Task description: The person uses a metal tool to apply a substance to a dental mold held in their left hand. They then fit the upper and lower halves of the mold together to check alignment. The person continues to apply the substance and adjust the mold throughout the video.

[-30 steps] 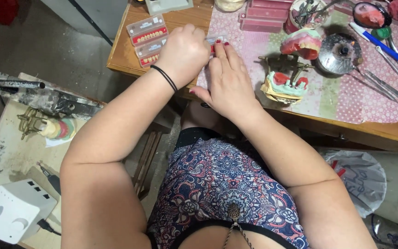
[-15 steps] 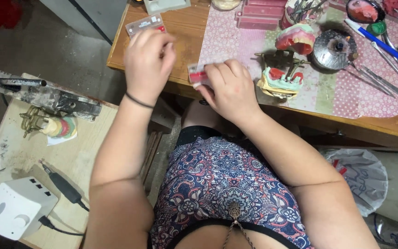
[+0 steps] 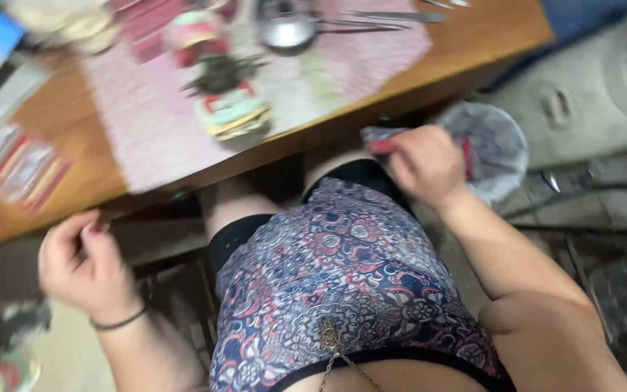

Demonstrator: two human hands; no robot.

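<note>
Presently, one person seated at a wooden table, seen from above; picture blurred.

Right hand: at about 2 o'clock from the lap, beyond the table edge, over a bin lined with a grey bag. Fingers curled together, pinching a small red piece at the fingertips, with a bit of grey wrapper showing beside it; blur hides what the piece is. The hand sits at the bin's 9 o'clock rim.

Left hand: at about 9 o'clock from the lap, below the near table edge. Fingers bent loosely inward, thumb apart from them; whether anything lies inside the hand cannot be told. Thin dark band around the wrist.

Table, 12 o'clock: pink patterned mat across the middle. On the mat, a dark metal frame holding a red and pale cast; behind it a second pink and red cast. Round metal bowl at 1 o'clock of the frame, long metal tools just to its right.

Table, 10 o'clock: flat clear cards with red strips, lying on bare wood, well apart from both hands.

Lap: patterned blue and red garment with a small metal pendant hanging over it.
</note>
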